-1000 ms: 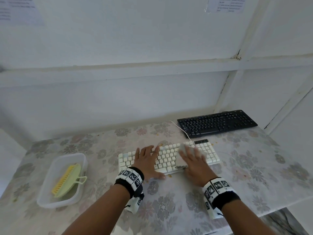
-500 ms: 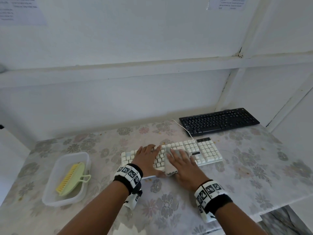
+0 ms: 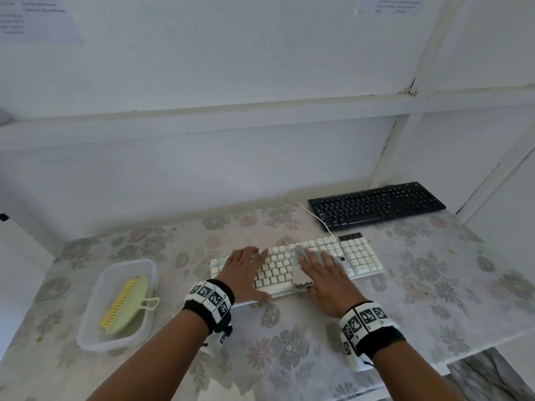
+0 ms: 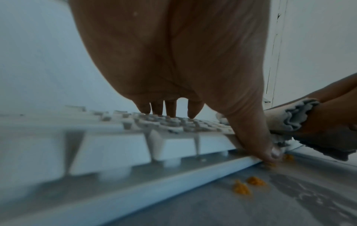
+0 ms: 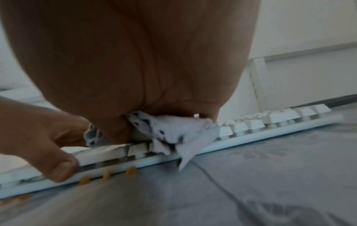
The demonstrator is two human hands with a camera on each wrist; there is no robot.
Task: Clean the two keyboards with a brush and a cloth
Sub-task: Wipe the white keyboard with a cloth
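Note:
A white keyboard [image 3: 359,256] lies at the middle of the table. My left hand [image 3: 246,270] rests flat on its left half, with the thumb at the front edge [image 4: 268,154]. My right hand [image 3: 324,273] presses a grey cloth [image 3: 301,273] onto the middle keys with straight fingers. In the right wrist view the cloth [image 5: 173,131] bunches under the palm and hangs over the keyboard's front edge [image 5: 270,122]. A black keyboard [image 3: 376,205] sits at the back right, untouched. A green brush with yellow bristles [image 3: 127,302] lies in a tray.
The clear plastic tray [image 3: 86,340] stands at the left of the flowered tablecloth. Orange crumbs [image 4: 241,188] lie on the table along the white keyboard's front edge. A white cable [image 3: 312,217] runs from the white keyboard toward the wall. The table's right corner drops off nearby.
My right hand slid the cloth leftward over the white keys toward my left hand, then a little back to the right. My left hand stayed on the keyboard.

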